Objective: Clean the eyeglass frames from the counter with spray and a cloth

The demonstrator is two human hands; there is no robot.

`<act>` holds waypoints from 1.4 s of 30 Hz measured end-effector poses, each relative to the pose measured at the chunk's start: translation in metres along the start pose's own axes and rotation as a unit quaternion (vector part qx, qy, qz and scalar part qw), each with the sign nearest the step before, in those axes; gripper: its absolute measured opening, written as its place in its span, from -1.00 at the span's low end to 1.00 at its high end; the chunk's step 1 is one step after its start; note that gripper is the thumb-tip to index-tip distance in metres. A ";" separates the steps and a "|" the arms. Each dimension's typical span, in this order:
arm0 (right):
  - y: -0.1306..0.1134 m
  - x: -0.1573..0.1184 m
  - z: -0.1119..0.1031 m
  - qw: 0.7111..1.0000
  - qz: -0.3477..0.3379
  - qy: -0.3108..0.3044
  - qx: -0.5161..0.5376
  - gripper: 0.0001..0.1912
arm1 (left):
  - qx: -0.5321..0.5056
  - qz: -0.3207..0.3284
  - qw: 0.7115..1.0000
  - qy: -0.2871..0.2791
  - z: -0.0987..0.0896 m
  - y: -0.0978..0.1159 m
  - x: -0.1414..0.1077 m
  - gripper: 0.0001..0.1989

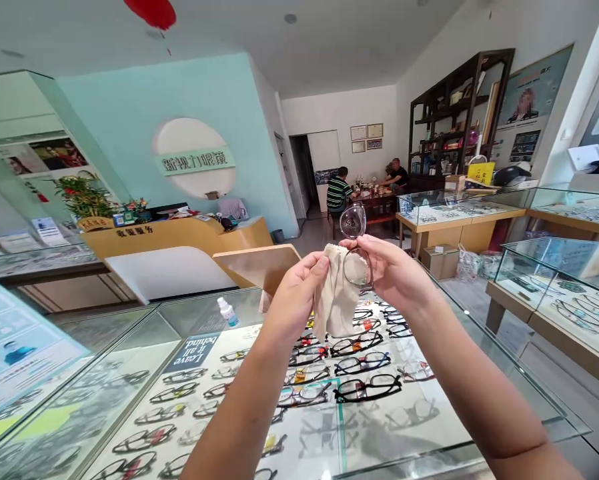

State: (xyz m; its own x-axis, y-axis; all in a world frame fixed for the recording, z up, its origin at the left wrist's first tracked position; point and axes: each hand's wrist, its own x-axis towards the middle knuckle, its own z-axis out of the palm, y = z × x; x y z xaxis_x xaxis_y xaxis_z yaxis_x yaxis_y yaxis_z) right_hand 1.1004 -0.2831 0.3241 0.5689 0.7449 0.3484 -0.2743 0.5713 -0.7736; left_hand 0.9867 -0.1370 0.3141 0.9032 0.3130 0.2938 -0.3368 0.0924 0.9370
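Observation:
Above a glass display case, my left hand point(299, 293) pinches a beige cloth point(335, 300) that hangs down in loose folds. A pair of glasses point(358, 267) is in my right hand point(397, 272), turned so that one lens is above the other. The cloth lies against or just beside the lower lens; the exact contact is hard to make out. The upper lens stands free above my right fingertips. Beneath both hands, rows of spectacle frames point(362, 362) lie inside the case.
A small white bottle point(228, 313) stands on the case's glass top, left of my hands. Behind it is a wooden-framed mirror or panel point(254, 263). More glass cases point(569, 287) stand at the right. Two people sit at a far table point(374, 200).

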 end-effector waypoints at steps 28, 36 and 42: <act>0.053 0.016 0.010 0.997 0.011 0.064 0.044 -0.64 | 0.009 0.002 1.000 -0.011 0.002 -0.032 0.005 -0.51; 0.054 0.017 0.013 0.999 0.008 0.043 0.019 -0.66 | 0.020 0.080 0.995 0.049 0.006 -0.043 0.008 -0.54; 0.054 0.016 0.017 0.999 -0.001 0.043 0.018 -0.63 | 0.048 0.093 0.992 0.069 0.002 -0.043 0.011 -0.47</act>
State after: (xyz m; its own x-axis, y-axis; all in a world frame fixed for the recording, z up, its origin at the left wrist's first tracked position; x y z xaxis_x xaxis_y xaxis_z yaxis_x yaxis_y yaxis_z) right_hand 1.0817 -0.2340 0.2972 0.6342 0.7116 0.3024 -0.2997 0.5868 -0.7522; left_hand 1.0111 -0.1396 0.2774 0.7804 0.4437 0.4407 -0.4609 -0.0682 0.8848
